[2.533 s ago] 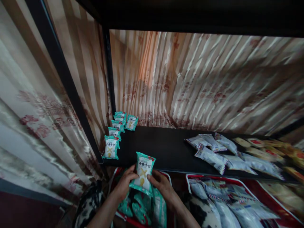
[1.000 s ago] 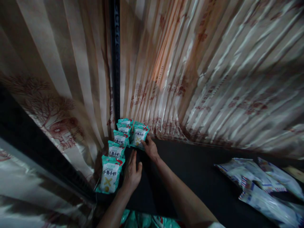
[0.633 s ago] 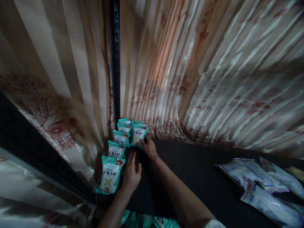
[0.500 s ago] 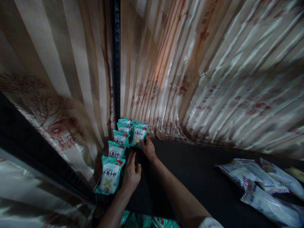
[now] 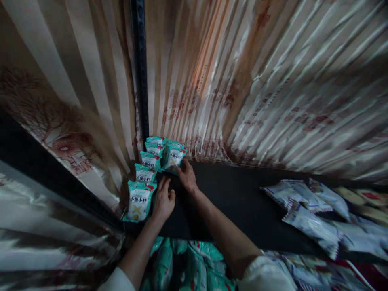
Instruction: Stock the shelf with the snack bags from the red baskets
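Observation:
Teal-and-white snack bags stand at the left end of a black shelf (image 5: 218, 198). One row runs along the left side, with the front snack bag (image 5: 138, 202) nearest me. A shorter second row stands at the back, led by another snack bag (image 5: 174, 158). My right hand (image 5: 187, 176) is at the lower right edge of that bag, thumb and fingers apart; whether it touches is hard to tell. My left hand (image 5: 164, 201) is just right of the front bag, fingers stretched out, holding nothing.
White-and-blue packets (image 5: 312, 226) lie in a heap on the shelf's right side. Below the front edge are more teal bags (image 5: 194, 266) and other packets (image 5: 321, 270). A black metal post (image 5: 140, 72) stands at the back left corner, and striped curtain (image 5: 194, 97) hangs behind.
The view has tilted downward, showing more of the bags below the shelf. My right hand's thumb has come off the front of the back bag toward its edge. The bags keep their places.

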The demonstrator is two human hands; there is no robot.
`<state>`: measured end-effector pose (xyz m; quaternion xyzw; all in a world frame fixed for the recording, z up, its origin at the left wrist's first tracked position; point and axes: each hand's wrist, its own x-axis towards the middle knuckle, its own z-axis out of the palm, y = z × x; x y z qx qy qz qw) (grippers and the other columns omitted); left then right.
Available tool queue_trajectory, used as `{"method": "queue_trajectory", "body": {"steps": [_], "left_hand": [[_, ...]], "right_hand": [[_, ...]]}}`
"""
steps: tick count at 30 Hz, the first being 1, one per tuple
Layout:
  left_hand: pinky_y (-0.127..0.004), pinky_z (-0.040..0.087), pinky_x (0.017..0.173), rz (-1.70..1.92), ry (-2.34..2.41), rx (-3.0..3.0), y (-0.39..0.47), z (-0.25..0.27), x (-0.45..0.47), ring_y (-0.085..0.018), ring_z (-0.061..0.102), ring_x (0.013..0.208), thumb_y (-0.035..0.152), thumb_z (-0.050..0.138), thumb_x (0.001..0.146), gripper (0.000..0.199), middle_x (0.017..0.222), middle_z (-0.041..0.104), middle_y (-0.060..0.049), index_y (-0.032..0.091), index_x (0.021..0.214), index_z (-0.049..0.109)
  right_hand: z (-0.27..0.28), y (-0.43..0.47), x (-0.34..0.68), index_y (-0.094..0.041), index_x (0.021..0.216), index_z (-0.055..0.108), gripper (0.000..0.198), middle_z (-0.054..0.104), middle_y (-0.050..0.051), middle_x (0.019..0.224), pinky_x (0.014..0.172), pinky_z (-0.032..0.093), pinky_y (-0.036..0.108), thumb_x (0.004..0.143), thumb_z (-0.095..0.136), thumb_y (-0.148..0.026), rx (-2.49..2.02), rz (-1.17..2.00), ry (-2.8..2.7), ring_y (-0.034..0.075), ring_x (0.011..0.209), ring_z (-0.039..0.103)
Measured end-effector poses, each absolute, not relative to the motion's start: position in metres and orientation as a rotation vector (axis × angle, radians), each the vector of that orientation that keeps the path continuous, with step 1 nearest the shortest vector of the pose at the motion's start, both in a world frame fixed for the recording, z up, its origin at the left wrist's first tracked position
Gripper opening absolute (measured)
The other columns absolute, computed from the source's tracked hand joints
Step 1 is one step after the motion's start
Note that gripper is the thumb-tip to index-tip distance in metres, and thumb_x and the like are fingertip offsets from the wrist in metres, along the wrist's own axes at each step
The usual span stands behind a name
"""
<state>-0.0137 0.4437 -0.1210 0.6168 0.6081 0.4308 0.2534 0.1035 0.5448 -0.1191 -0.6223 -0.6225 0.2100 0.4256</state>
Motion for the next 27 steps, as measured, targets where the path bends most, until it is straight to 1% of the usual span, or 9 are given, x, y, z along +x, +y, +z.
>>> {"method": "queue_trajectory", "body": {"steps": [4,9,12,14,16,18,22,25,27], "left_hand": [[-0.036,0.052,0.09,1.137,1.633,1.757,0.43,-0.112,-0.016,-0.024,0.05,0.12,0.014,0.045,0.081,0.039,0.136,0.045,-0.014,0.015,0.118,0.054],[-0.037,0.046,0.098,1.079,1.556,1.926,0.4,-0.105,-0.016,-0.021,0.053,0.115,0.013,0.043,0.082,0.031,0.123,0.055,-0.01,0.017,0.108,0.059],[-0.033,0.047,0.094,0.99,1.432,1.996,0.376,-0.1,-0.013,-0.018,0.059,0.103,0.013,0.041,0.083,0.028,0.109,0.063,-0.007,0.018,0.103,0.061],[-0.031,0.049,0.088,0.9,1.338,2.01,0.356,-0.099,-0.008,-0.016,0.062,0.095,0.013,0.041,0.083,0.027,0.1,0.066,-0.006,0.018,0.099,0.062],[-0.029,0.049,0.085,0.832,1.27,1.991,0.334,-0.102,-0.001,-0.016,0.062,0.091,0.013,0.04,0.083,0.026,0.095,0.067,-0.005,0.018,0.095,0.063],[-0.028,0.049,0.084,0.798,1.261,1.927,0.309,-0.109,0.008,-0.015,0.063,0.091,0.013,0.04,0.082,0.026,0.094,0.068,-0.005,0.019,0.093,0.064],[-0.027,0.05,0.078,0.707,1.25,1.8,0.257,-0.131,0.029,-0.016,0.064,0.087,0.012,0.04,0.079,0.029,0.092,0.069,-0.006,0.018,0.092,0.065],[-0.028,0.049,0.082,0.697,1.249,1.744,0.224,-0.144,0.038,-0.017,0.064,0.09,0.011,0.039,0.078,0.03,0.091,0.069,-0.007,0.017,0.09,0.066],[-0.03,0.048,0.084,0.688,1.282,1.696,0.209,-0.149,0.038,-0.018,0.064,0.092,0.013,0.039,0.078,0.03,0.093,0.07,-0.008,0.017,0.09,0.066]], "right_hand": [[-0.11,0.508,0.11,-0.016,0.126,0.048,0.055,0.056,0.012,0.122,0.094,0.044,0.04,0.075,0.058,-0.034,-1.585,0.608,-1.438,0.024,0.11,0.054],[-0.098,0.436,0.128,-0.016,0.118,0.053,0.044,0.058,0.012,0.119,0.083,0.051,0.034,0.079,0.053,-0.034,-1.481,0.675,-1.38,0.02,0.098,0.061],[-0.099,0.375,0.142,-0.017,0.112,0.057,0.036,0.063,0.01,0.112,0.086,0.05,0.034,0.081,0.052,-0.037,-1.44,0.718,-1.367,0.02,0.098,0.062],[-0.106,0.334,0.152,-0.018,0.113,0.055,0.035,0.066,0.008,0.106,0.083,0.052,0.033,0.084,0.049,-0.037,-1.449,0.799,-1.378,0.019,0.093,0.064],[-0.118,0.297,0.165,-0.019,0.105,0.06,0.029,0.068,0.008,0.101,0.081,0.052,0.034,0.085,0.048,-0.036,-1.573,0.768,-1.439,0.02,0.089,0.065],[-0.133,0.27,0.18,-0.019,0.1,0.063,0.026,0.069,0.008,0.098,0.085,0.049,0.036,0.085,0.045,-0.032,-1.727,0.652,-1.542,0.022,0.091,0.064],[-0.162,0.252,0.208,-0.017,0.107,0.062,0.031,0.066,0.011,0.107,0.093,0.044,0.038,0.08,0.046,-0.023,-2.045,0.48,-1.692,0.024,0.101,0.059],[-0.172,0.261,0.219,-0.014,0.119,0.056,0.043,0.06,0.013,0.12,0.098,0.039,0.035,0.077,0.051,-0.018,-2.175,0.486,-1.753,0.025,0.113,0.053],[-0.174,0.269,0.221,-0.015,0.121,0.056,0.046,0.06,0.012,0.121,0.1,0.037,0.033,0.075,0.051,-0.014,-2.199,0.564,-1.803,0.024,0.115,0.052]]}}
